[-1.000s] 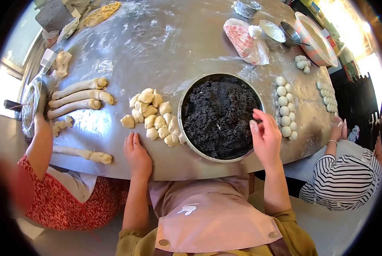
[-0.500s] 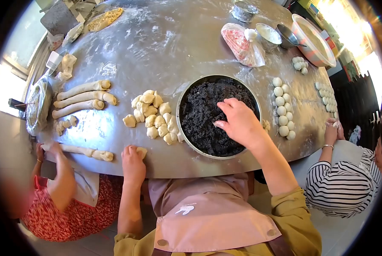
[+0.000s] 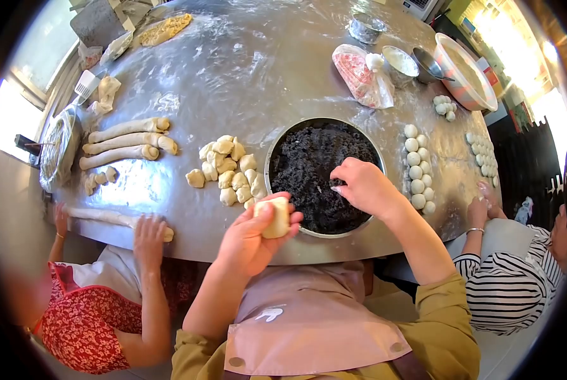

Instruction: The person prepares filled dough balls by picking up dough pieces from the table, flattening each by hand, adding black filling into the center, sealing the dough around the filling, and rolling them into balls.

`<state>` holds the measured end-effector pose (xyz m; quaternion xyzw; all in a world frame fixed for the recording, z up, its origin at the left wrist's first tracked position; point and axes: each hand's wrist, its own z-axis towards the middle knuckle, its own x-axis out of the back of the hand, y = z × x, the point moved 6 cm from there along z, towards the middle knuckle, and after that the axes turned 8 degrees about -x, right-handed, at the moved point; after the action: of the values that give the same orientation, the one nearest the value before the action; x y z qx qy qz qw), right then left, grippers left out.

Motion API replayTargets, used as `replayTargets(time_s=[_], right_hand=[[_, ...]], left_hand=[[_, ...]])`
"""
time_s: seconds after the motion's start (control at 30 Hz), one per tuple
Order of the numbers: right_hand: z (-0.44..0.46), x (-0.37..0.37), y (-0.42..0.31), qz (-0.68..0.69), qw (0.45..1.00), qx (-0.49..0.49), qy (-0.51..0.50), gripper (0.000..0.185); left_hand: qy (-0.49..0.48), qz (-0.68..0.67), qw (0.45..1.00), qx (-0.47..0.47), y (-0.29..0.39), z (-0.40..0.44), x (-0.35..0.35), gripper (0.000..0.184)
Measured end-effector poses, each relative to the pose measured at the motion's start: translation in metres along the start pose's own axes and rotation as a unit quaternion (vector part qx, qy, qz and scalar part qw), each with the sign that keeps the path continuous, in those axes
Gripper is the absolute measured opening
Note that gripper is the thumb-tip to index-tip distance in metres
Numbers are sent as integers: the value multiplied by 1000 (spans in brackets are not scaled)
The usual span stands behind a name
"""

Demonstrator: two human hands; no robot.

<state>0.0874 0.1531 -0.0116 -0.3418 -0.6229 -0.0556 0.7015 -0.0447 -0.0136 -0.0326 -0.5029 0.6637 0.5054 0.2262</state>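
In my left hand [image 3: 248, 244] lies a flattened pale piece of dough [image 3: 276, 218], held between thumb and fingers near the front rim of a large round metal bowl [image 3: 268, 171]. Dark, crumbly black filling [image 3: 305, 152] covers the inside of that bowl. Over its right half, my right hand [image 3: 369, 187] is closed in a pinch, with some of the dark filling at the fingertips. A cluster of torn dough pieces [image 3: 226, 164] sits on the metal table just left of the bowl.
At left, a co-worker's hand [image 3: 149, 237] presses on a dough rope [image 3: 99, 216]; more dough ropes [image 3: 128, 140] lie behind. Rows of white balls [image 3: 415, 172] stand right of the bowl, beside another co-worker's hands [image 3: 480, 209]. A pink-rimmed basin [image 3: 464, 73] stands back right.
My left hand has risen from the table edge and moved right to the bowl, bringing the dough piece. My right fingers have closed in the filling. The left co-worker's hand has slid right along the rope.
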Motion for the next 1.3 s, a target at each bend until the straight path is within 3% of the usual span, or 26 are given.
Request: replayTargets(time_s=[0.13,0.27,0.37,0.4,0.53,0.63,0.77,0.87,0.97,1.07,1.17,1.3], right_hand=[[-1,17,9,54,997,-49,34,17],[-7,39,-9,255,957,-138,-6,21],[-7,47,-35,226,969,-98,9,21],[-5,43,-39,197,977,-81,12,23],[-2,36,-42,149,985,-12,83,35],[-6,38,-36,216,970,-91,62,37],[-6,33,-33,189,974,-67,107,31],[-10,22,-33,82,984,-30,157,28],[-9,23,-29,106,983,-26,146,26],[-12,34,-25,214,960,-42,175,24],[-17,33,-21,206,961,-74,167,24],[-17,29,-22,174,967,-69,173,22]], left_hand=[[-1,36,997,63,-30,21,-19,28],[27,-11,998,62,-55,50,-28,27],[67,-109,990,64,-64,62,-43,33],[34,-103,993,53,-65,65,-50,39],[106,-90,990,0,-64,74,-46,37],[94,-89,992,-15,-56,70,-53,37],[91,-106,990,-2,-59,79,-51,35],[95,-41,994,-28,-68,86,-43,34],[117,-35,992,-28,-67,84,-45,31],[87,-56,994,-33,-61,81,-52,29],[28,-91,995,-21,-65,91,-43,23],[58,-9,997,-43,-65,84,-42,14]])
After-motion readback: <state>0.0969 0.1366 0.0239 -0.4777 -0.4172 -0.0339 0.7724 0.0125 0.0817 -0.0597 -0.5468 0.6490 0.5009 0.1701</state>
